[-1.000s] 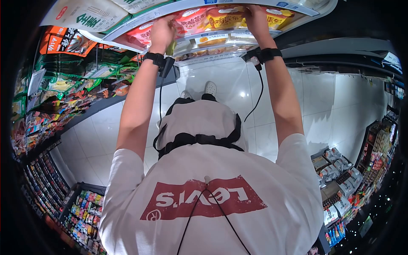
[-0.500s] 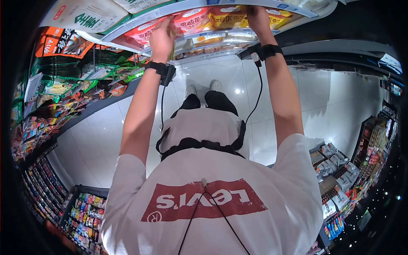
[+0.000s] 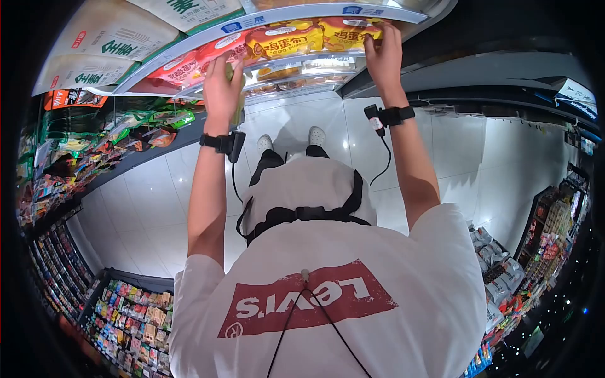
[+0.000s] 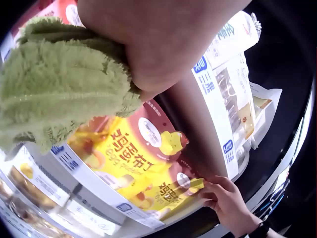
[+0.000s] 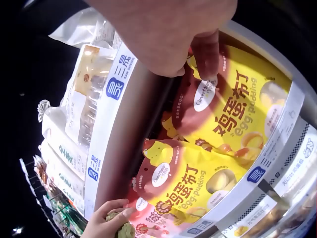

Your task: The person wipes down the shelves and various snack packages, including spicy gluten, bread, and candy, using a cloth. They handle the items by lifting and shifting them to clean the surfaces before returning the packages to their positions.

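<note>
My left hand [image 3: 220, 91] holds a fuzzy green cloth [image 4: 64, 89] in front of the pink bags [image 3: 220, 50] at the left of the shelf. Most of its fingers are hidden in the left wrist view. My right hand [image 3: 386, 60] is at the shelf's right end, where its thumb and finger pinch the top corner of a yellow egg pudding bag [image 5: 233, 99]. A second egg pudding bag [image 5: 188, 173] stands beside that one, between my two hands.
A white shelf edge [image 3: 265, 25] with blue labels runs above the bags. White bread packs [image 3: 120, 38] lie on the level above, and more packs [image 3: 296, 69] sit below. Hanging snack packets [image 3: 94, 132] fill the left rack; the tiled floor [image 3: 151, 195] lies beneath.
The shelf has shifted left in the head view. My right hand has drawn back from deeper in the shelf to the end bag's corner. My left hand, with the cloth, sits lower and further left.
</note>
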Motion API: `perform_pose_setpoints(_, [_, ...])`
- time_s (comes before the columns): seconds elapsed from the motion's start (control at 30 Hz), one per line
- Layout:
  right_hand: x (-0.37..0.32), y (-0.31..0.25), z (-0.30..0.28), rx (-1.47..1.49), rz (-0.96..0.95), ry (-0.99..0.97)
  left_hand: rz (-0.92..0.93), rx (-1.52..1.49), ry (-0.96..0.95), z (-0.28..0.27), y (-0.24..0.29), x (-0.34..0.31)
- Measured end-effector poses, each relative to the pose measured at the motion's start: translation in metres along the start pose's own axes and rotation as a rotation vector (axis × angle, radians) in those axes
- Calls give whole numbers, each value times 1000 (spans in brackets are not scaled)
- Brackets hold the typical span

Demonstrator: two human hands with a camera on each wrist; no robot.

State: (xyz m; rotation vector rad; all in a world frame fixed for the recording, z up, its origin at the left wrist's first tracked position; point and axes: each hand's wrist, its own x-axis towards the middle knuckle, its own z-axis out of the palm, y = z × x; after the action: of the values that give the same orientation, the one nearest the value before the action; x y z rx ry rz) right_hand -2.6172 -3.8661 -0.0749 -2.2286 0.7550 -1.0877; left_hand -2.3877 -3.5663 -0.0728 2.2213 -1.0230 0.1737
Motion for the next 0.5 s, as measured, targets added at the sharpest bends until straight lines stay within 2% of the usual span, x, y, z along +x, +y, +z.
perform_pose_setpoints(0.03, [7,9,-7,-96,-100,14,15,-49,1,14,6,5])
perform_pose_setpoints(0.13, [21,24,-12,-76,-58,-10,-2,0,19,46,30,19])
perform_pose_setpoints(0.2, [29,32,-11,-38,3,-161,-56,-1,61,58,33,24])
perform_pose_setpoints(0.33, [40,48,-1,-92,-62,-114,-145,13,84,70,22,37])
perform_pose_setpoints(0.4, [41,52,1,-159,-89,-121,-1,8,154,70,18,41])
perform_pose_setpoints(0.5, [45,58,3,-104,-62,-142,21,-53,196,72,21,47])
